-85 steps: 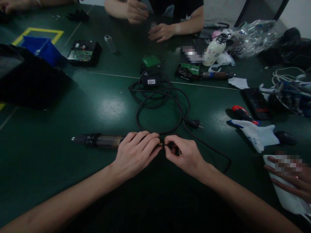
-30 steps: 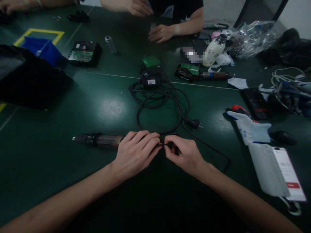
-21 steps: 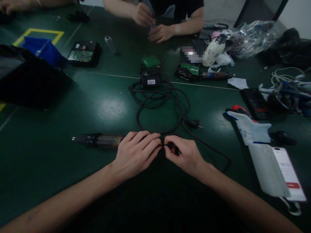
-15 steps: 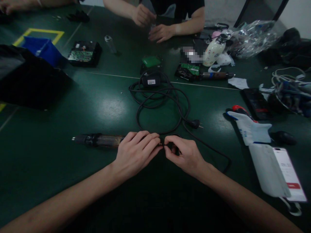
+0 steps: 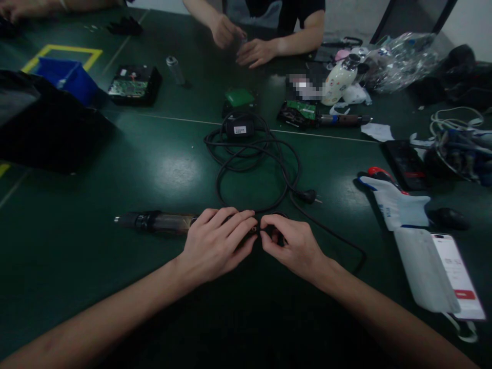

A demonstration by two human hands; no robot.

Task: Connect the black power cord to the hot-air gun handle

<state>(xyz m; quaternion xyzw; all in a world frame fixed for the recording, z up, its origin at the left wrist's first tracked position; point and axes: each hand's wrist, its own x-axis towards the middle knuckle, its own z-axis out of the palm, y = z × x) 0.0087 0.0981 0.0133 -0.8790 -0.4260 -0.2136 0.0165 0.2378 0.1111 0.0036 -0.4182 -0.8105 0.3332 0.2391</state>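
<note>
My left hand (image 5: 219,238) is wrapped over the rear half of a dark electric screwdriver (image 5: 154,221), which lies lengthwise with its metal tip pointing left. Right at its back end, the thumb and fingers of my right hand (image 5: 290,243) are pinched together around a small dark piece, seemingly the end of a black cable; the fingers mostly hide it. Just beyond both hands lies a coiled black power cord (image 5: 255,207) with a labelled black adapter box (image 5: 240,129) and a two-pin plug (image 5: 307,196).
Across the table a person's hands (image 5: 249,51) handle a small clear item. A black device with circuit board (image 5: 132,84), a spray-can-like cylinder (image 5: 175,70), and an opened screwdriver (image 5: 342,120) lie beyond the cord. A blue bin (image 5: 67,79) is left; a phone (image 5: 457,271) and pouch (image 5: 425,269) lie right.
My hands stay nearly in place; the left fingers shift slightly at the screwdriver's back end. Across the table, the person's one hand and forearm have moved a little.
</note>
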